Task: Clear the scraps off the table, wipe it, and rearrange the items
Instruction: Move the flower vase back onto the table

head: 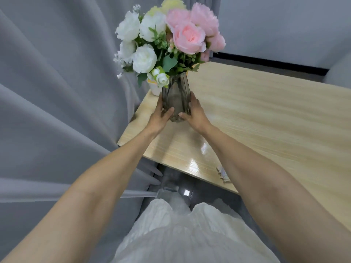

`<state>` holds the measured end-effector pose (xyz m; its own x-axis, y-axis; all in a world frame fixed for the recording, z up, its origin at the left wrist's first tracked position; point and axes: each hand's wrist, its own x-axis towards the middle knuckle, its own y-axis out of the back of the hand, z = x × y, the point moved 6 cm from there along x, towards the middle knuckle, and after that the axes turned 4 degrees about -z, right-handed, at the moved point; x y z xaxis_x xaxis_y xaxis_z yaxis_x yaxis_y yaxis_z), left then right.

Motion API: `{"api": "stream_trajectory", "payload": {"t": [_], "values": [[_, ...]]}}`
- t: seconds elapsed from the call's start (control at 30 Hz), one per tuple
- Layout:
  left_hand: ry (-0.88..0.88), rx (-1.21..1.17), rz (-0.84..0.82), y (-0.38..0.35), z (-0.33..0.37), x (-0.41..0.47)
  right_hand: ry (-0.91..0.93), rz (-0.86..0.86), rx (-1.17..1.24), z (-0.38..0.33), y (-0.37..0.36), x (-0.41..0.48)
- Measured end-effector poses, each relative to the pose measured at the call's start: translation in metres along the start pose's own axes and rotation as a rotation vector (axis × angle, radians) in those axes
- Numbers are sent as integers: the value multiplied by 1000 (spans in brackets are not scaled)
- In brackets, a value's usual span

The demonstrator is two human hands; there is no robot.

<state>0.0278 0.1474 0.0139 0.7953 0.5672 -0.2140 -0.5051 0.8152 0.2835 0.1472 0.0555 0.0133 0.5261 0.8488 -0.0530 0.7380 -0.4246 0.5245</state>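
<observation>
A smoky grey glass vase (176,95) filled with white and pink flowers (167,38) stands near the left end of the light wooden table (266,114). My left hand (160,114) wraps its left side and my right hand (194,112) wraps its right side, thumbs across the lower front. Whether the vase base touches the table I cannot tell. A small crumpled paper scrap (223,173) lies near the table's front edge, partly hidden by my right forearm.
A white and yellow pot (154,87) sits right behind the vase at the table's far left corner. Grey curtains (57,92) hang close along the table's left side. A grey seat (340,73) is at the far right.
</observation>
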Motion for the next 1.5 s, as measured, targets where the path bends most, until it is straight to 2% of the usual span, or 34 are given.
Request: {"api": "stream_trajectory", "payload": {"t": [0.23,0.6,0.87,1.17,1.5], "values": [[-115,78,-173,-126,68,9,-73,204,-17,47,121,-73],[-173,86,-459,-437,132,-18,-313,432,-18,197,330,-262],[-194,116,-663,-609,145,-45,-458,593,51,305,412,-378],[-198,188,-810,-696,141,-54,-552,709,77,348,439,-438],[-236,250,-917,-713,143,-48,-563,820,131,354,436,-446]]}}
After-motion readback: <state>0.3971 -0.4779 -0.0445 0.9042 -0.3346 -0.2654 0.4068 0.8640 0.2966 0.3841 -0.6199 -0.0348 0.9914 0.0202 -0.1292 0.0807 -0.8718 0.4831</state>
